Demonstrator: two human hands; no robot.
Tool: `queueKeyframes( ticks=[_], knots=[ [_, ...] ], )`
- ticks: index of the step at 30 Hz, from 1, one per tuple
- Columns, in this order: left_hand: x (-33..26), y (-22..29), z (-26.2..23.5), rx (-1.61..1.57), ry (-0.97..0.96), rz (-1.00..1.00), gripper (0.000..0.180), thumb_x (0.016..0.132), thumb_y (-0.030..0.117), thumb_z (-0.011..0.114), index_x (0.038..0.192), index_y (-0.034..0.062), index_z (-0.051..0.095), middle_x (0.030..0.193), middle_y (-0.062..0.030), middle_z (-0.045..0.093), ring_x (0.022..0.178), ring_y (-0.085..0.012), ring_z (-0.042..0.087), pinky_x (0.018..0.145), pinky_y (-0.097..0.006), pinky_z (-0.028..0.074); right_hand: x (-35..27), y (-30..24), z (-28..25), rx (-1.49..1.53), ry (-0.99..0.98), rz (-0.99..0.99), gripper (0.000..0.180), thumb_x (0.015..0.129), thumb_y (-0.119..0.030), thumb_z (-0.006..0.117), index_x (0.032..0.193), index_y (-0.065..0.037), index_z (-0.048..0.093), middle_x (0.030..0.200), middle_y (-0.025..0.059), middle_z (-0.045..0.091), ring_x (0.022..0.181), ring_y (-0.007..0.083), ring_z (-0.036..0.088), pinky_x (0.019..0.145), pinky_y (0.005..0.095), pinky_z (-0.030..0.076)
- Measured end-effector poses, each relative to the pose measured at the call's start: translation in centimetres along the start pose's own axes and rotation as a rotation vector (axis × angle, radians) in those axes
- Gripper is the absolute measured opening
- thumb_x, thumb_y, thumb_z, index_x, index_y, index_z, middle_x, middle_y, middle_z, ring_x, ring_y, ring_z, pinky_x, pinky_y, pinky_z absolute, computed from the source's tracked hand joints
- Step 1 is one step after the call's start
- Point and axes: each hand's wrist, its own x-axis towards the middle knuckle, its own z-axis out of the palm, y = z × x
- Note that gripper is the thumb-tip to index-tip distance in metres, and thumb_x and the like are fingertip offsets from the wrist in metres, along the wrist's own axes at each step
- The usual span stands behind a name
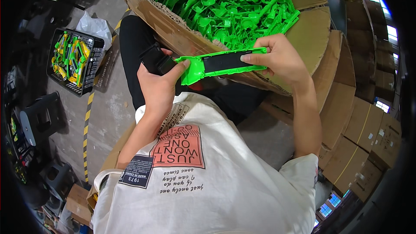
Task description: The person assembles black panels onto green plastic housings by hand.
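A grey concrete floor [115, 97], crossed by a yellow-and-black striped line [88, 117], spreads to the person's left, and stacked cartons [353, 164] stand to the right. In front of the person is a large cardboard box [158, 15] with a ragged near edge, heaped with bright green plastic parts [236, 6] up to its right side. The green shell [194, 70] is held between both hands at the box's near edge, overlapping it in view; whether it touches the cardboard I cannot tell. A flat black panel [222, 62] lies along its middle. The left hand [157, 87] is curled round some black blocks [155, 60], its thumb pressed on the shell's wider end. The right hand [284, 58] is closed in a pinch at the narrower end, thumb on top by the panel's tip. On the floor at left, a black crate [97, 43] carries green and yellow pieces [69, 58] between its edges, with a white plastic bag [95, 27] just beside its far right corner, and a grey stool [40, 119] stands nearer the person.
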Motion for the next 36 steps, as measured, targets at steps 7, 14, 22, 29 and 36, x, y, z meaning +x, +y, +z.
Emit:
queueKeyframes(
  ticks=[7,14,22,29,36],
  knots=[
    [-0.1,0.0,0.5,0.038,-0.006,0.014,0.030,0.070,0.002,0.077,0.093,0.0022,0.057,0.078,-0.0003,0.058,0.067,-0.0063,0.054,0.061,-0.021,0.045,-0.1,1.0,0.4,0.023,0.022,-0.062,0.028,0.077,-0.024,0.077,0.072,-0.001,0.062,0.057,-0.0010,0.055,0.045,0.0050,0.049,0.041,0.0217,0.038],
    [0.6,0.7,0.7,0.090,-0.028,0.040,0.030,0.070,0.000,0.077,0.093,0.0014,0.058,0.079,-0.0005,0.058,0.068,-0.0074,0.055,0.063,-0.021,0.045,-0.9,0.7,0.1,0.155,-0.067,-0.043,0.018,0.086,-0.011,0.065,0.102,-0.004,0.061,0.060,-0.0001,0.055,0.048,0.0036,0.049,0.041,0.0198,0.037],
    [1.0,0.5,0.3,-0.051,-0.036,-0.031,0.034,0.070,-0.003,0.076,0.098,0.0018,0.057,0.084,-0.0040,0.060,0.073,-0.0111,0.058,0.068,-0.024,0.048,-1.5,0.6,-0.1,0.514,-0.058,-0.062,0.024,0.084,-0.009,0.067,0.106,-0.001,0.060,0.060,0.0003,0.056,0.049,0.0063,0.053,0.044,0.0212,0.045],
    [0.6,0.9,0.4,0.116,-0.029,0.139,0.032,0.068,-0.002,0.078,0.094,0.0012,0.058,0.082,-0.0019,0.060,0.072,-0.0093,0.056,0.068,-0.022,0.045,0.3,2.7,1.5,0.012,0.226,-0.424,0.021,0.077,-0.007,0.072,0.096,-0.001,0.064,0.064,0.0016,0.059,0.048,0.0051,0.050,0.042,0.0215,0.037],
    [0.5,0.8,0.4,0.081,-0.026,0.100,0.036,0.068,-0.009,0.073,0.098,0.0017,0.055,0.085,-0.0044,0.058,0.076,-0.0117,0.056,0.071,-0.024,0.045,-1.1,1.2,1.8,0.137,0.198,-0.319,0.018,0.080,-0.006,0.068,0.097,-0.002,0.065,0.058,-0.0004,0.057,0.045,0.0045,0.047,0.041,0.0207,0.035]
  ],
)
